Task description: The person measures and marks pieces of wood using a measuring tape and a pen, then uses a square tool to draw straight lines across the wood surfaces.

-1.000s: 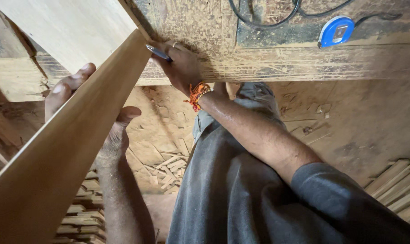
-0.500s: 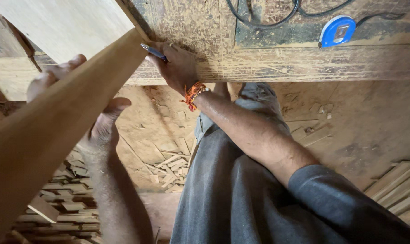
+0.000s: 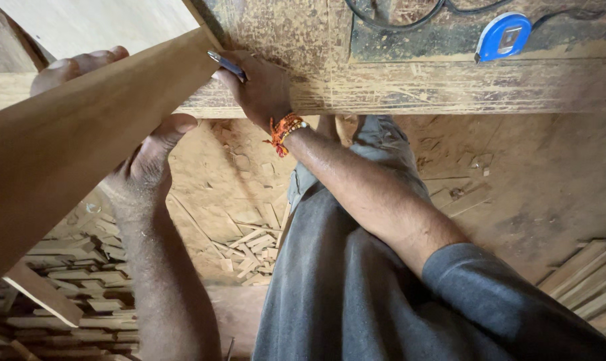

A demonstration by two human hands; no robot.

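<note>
while your left hand [image 3: 139, 170] grips the long wooden board [image 3: 82, 140], thumb pressed against its lower face and fingertips curled over its upper edge, the board runs slanted from the lower left of the view up to the front edge of the workbench [image 3: 416, 87]. its far end touches that edge near the bench's left part. your right hand [image 3: 259, 90] rests on the bench's front edge just beside the board's end, fingers pressed together around a pen [image 3: 227, 65] with a blue barrel, whose tip points at the board's end. an orange thread bracelet [image 3: 284, 128] circles your right wrist. a blue tape measure [image 3: 503, 37] sits on the bench top toward its right side, well apart from both hands, and a dark cable [image 3: 396, 19] loops on the top just left of it. a pale sheet of plywood [image 3: 95, 23] lies at the bench's far left corner. below the bench, sawdust covers the floor [image 3: 543, 180], and offcut wood strips [image 3: 75, 287] are piled at lower left and lower right.
</note>
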